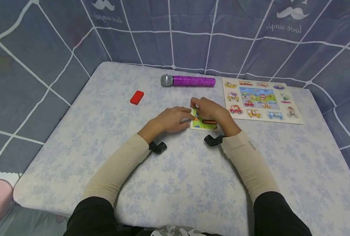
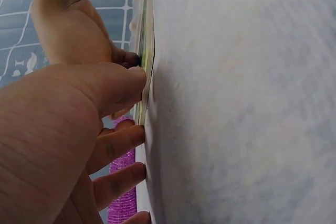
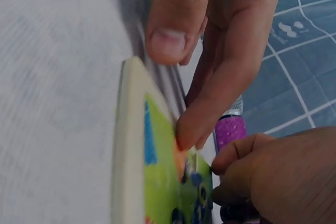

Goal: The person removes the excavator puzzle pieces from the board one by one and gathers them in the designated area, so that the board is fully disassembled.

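A small green picture puzzle (image 1: 196, 124) with a light border and a brown caterpillar on it lies on the table between the hands. At its left edge is my left hand (image 1: 175, 119), the fingers extended and the index fingertip touching the printed face in the right wrist view. The left thumb (image 3: 170, 43) stands apart from that finger. My right hand (image 1: 208, 108) reaches over the far part of the puzzle, fingers curled and fingertips (image 3: 223, 166) gripping at its printed surface. I cannot tell whether they pinch one piece or the board's edge.
Behind the hands lies a purple glitter microphone (image 1: 193, 81) with a silver head. A red block (image 1: 137, 97) rests to the left. At the right is a larger vehicle puzzle board (image 1: 295, 119). A grey-blue checked cloth (image 1: 151, 47) hangs behind the table.
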Demonstrator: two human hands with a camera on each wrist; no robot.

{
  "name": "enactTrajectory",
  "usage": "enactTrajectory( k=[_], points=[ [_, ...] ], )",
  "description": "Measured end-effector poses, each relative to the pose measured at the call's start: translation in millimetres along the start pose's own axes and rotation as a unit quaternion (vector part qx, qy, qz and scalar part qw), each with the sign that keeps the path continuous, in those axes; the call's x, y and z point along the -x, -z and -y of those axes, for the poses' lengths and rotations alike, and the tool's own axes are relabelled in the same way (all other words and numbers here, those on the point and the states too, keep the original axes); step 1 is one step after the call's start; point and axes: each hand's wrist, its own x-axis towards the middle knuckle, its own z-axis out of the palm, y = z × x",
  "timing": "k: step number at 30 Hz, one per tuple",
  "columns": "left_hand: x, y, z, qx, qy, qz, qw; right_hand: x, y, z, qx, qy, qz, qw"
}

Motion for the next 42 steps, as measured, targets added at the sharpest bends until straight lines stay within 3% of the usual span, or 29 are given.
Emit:
enactTrajectory(
  k=[11, 27, 31, 35, 42],
  points=[
    [-4.5, -0.5, -2.6, 0.005, 0.0, -0.011, 0.9999, 6.0, 3.2, -2.9, -0.001, -0.013, -0.017, 1.0],
    [-5.3, -4.9, -2.9, 0.013, 0.01, -0.012, 0.9998, 10.1, -3.5, -18.5, -0.017, 0.063, -0.069, 0.995],
    [-5.1, -7.2, -3.9, 0.009, 0.009, -0.014, 0.9998, 10.2, -5.7, -26.7, -0.032, 0.103, -0.1, 0.989],
    [-4.7, -6.4, -5.2, 0.003, 0.009, -0.012, 0.9999, 23.7, 1.4, -32.8, -0.057, 0.133, -0.138, 0.98],
    [-4.3, -3.1, -5.9, 0.001, 0.02, -0.007, 0.9998, 66.8, 9.9, -49.8, -0.076, 0.116, -0.146, 0.98]
  ],
)
